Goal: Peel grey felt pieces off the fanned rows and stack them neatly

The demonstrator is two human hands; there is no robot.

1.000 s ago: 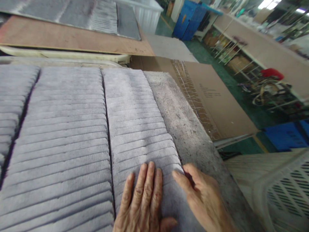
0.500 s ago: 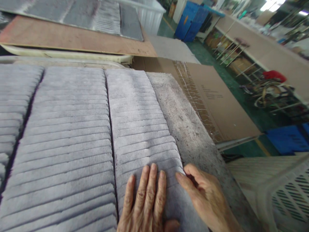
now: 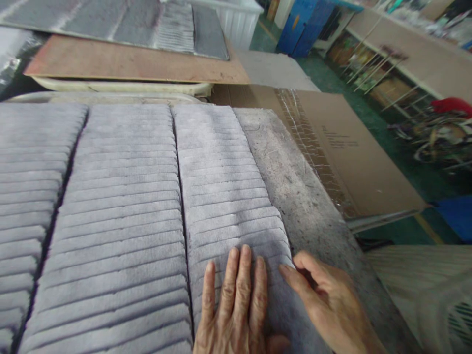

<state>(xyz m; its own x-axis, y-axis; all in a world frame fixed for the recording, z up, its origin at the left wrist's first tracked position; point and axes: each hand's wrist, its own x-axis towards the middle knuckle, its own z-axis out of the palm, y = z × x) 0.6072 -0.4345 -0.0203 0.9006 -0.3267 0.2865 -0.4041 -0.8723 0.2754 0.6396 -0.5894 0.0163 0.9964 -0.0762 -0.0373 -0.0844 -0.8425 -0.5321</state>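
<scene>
Grey fuzzy fabric pieces [image 3: 221,167] lie overlapped in a long row, each edge showing as a ridge. My left hand [image 3: 236,305] rests flat on the near end of this row, fingers stretched and a little apart. At the row's right edge, my right hand [image 3: 328,295] pinches the edge of a grey fabric piece between thumb and forefinger. Left of it runs a second row of the same fabric pieces [image 3: 125,196], with a dark narrow gap between. A third row [image 3: 29,196] is cut off by the left border.
The rows lie on a worn grey board [image 3: 295,187]. Beyond its right edge is a flattened cardboard box [image 3: 354,157] with tape. Behind stands a brown board [image 3: 140,61] bearing grey sheets. A pale plastic chair [image 3: 413,285] is at lower right, a blue cabinet [image 3: 304,27] farther back.
The whole scene has shifted right in view as my head turned slightly left. Both hands keep their places on the fabric row.
</scene>
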